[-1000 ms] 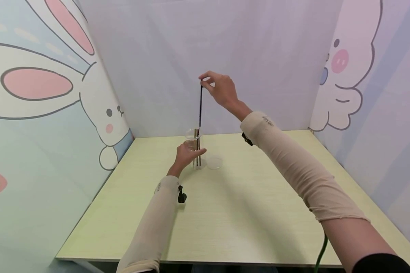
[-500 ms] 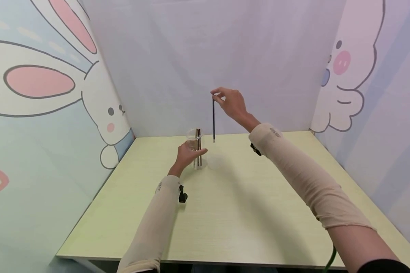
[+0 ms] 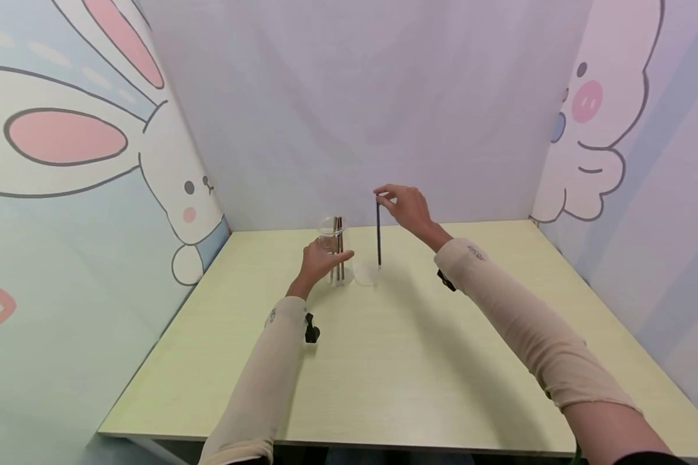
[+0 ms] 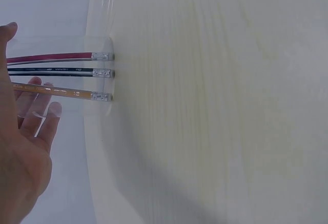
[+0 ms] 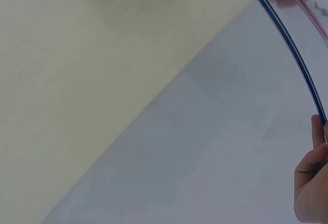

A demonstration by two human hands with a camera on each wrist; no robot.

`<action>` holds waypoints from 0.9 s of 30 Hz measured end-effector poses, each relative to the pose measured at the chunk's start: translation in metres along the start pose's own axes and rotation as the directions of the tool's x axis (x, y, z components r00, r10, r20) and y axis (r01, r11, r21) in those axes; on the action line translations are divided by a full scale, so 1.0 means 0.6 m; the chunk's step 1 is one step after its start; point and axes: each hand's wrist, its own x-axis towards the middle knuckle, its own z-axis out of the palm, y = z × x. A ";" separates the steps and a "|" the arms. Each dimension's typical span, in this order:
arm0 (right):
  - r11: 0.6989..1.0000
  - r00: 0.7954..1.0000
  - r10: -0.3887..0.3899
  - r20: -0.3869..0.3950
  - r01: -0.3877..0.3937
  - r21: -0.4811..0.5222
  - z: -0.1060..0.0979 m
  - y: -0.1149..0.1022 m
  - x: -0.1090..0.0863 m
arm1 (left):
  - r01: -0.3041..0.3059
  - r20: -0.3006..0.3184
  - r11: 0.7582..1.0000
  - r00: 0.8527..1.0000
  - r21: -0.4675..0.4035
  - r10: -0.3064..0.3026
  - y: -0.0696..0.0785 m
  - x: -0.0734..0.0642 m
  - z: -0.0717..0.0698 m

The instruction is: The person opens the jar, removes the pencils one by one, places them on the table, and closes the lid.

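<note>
My left hand [image 3: 317, 263] holds a tall clear plastic cup [image 3: 327, 243] upright towards the back of the table, thumb on one side and fingers on the other. Several pencils stand inside it; a red pencil [image 4: 56, 57], a dark pencil [image 4: 56, 72] and a yellow pencil [image 4: 61, 92] show in the left wrist view, eraser ends at the cup's bottom. To the right of the cup, my right hand [image 3: 407, 208] pinches a dark blue pencil [image 3: 378, 232] by its top end. It hangs upright, eraser end down, close over the table.
A round clear lid [image 3: 364, 275] lies flat just right of the cup. The pale wooden table [image 3: 430, 361] meets a plain cloth wall [image 3: 279, 129] behind. Walls printed with cartoon rabbits flank both sides.
My right hand has carried the dark blue pencil from above the cup to the right, then lowered it towards the table. The left hand and the cup have stayed in place.
</note>
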 end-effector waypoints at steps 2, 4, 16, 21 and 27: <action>1.000 1.000 0.011 0.014 -0.011 0.000 0.010 0.010 -0.012 | -0.001 -0.007 1.000 1.000 0.001 0.001 0.001 0.000 -0.001; 1.000 0.999 0.022 0.027 -0.022 -0.001 0.020 0.020 -0.023 | -0.003 -0.009 1.000 1.000 0.002 0.003 0.002 0.000 -0.002; 0.993 0.992 0.119 0.034 -0.120 0.007 0.077 0.057 -0.062 | -0.010 0.000 1.000 1.000 0.014 0.010 0.006 0.001 -0.002; 0.980 0.980 0.196 0.037 -0.197 0.011 0.100 0.067 -0.078 | -0.011 0.005 1.000 1.000 0.005 0.011 0.008 0.001 -0.004; 0.963 0.958 0.266 0.105 -0.268 0.002 0.123 0.075 -0.100 | 0.002 0.000 1.000 1.000 0.008 -0.002 0.005 -0.005 -0.001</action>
